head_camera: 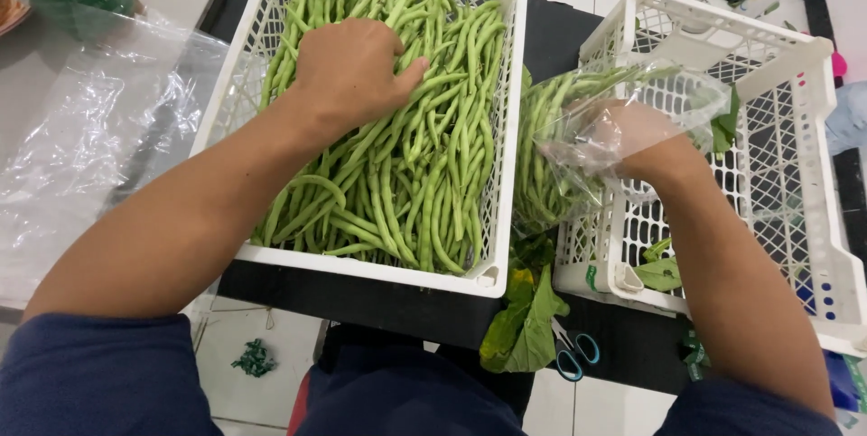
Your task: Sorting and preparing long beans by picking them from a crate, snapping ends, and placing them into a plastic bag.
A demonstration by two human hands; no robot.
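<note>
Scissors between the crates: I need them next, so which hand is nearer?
Right. The right hand holds the bean bag above the scissors; the left hand is across the bean crate.

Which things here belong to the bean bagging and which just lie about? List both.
In use: left hand, green beans, white crate, right hand, clear plastic bag.
Lying about: scissors, loose leaves, second white crate, plastic sheets.

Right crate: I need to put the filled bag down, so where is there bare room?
The right crate floor is mostly bare, holding a few leaves near its front-left corner. The left crate is packed with beans. The gap between crates is filled by the bag.
</note>
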